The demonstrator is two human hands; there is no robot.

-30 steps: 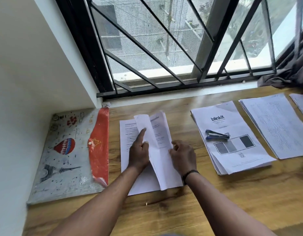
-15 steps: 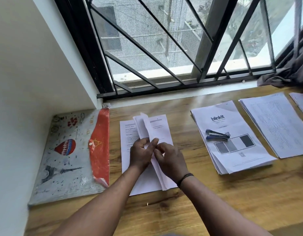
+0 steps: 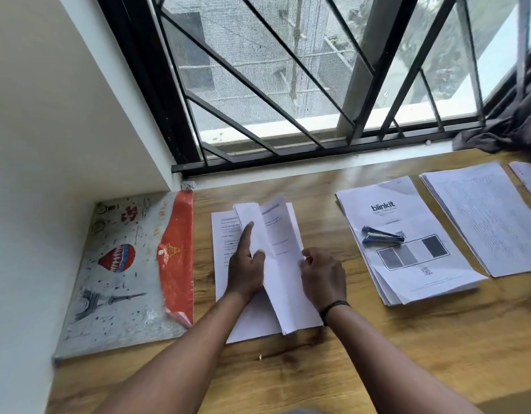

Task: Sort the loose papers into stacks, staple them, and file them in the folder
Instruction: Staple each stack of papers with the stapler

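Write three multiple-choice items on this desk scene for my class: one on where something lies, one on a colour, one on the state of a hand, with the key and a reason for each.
1. Where does the stapler lie?
A. on the blinkit paper stack
B. on the folder
C. on the bare desk

2. What colour is the flap of the folder?
A. green
B. red
C. black

3. What is the right hand doing?
A. lying flat on the desk
B. gripping the stapler
C. pinching the edge of the lifted sheets

Key: 1 A, it rests above the grey boxes on that stack; 2 B, the flap along the folder's right side is red; 3 C, its fingers curl on the sheets' right edge.
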